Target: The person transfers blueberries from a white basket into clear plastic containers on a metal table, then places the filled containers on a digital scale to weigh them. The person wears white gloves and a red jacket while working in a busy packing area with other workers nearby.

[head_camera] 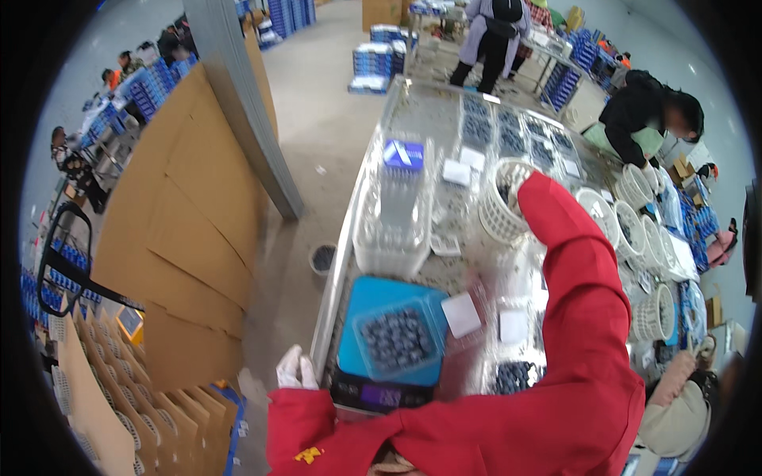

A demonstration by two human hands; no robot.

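A clear plastic punnet of blueberries (397,340) sits on a digital scale with a blue top (374,291) and a lit display. My left hand (296,369), in a white glove, is beside the scale at the table's left edge, its fingers apart and holding nothing that shows. My right arm, in a red sleeve, stretches forward to a white plastic basket (500,208). My right hand (515,199) is at the basket's opening, mostly hidden by the cuff, so its grip cannot be made out. Dark berries show inside the basket.
Stacked empty clear punnets (393,232) stand beyond the scale. Filled punnets (511,140) line the metal table's (340,262) far part. More white baskets (595,211) stand on the right, where a co-worker in black leans in. A cardboard sheet (184,238) and a metal post (244,107) rise on the left.
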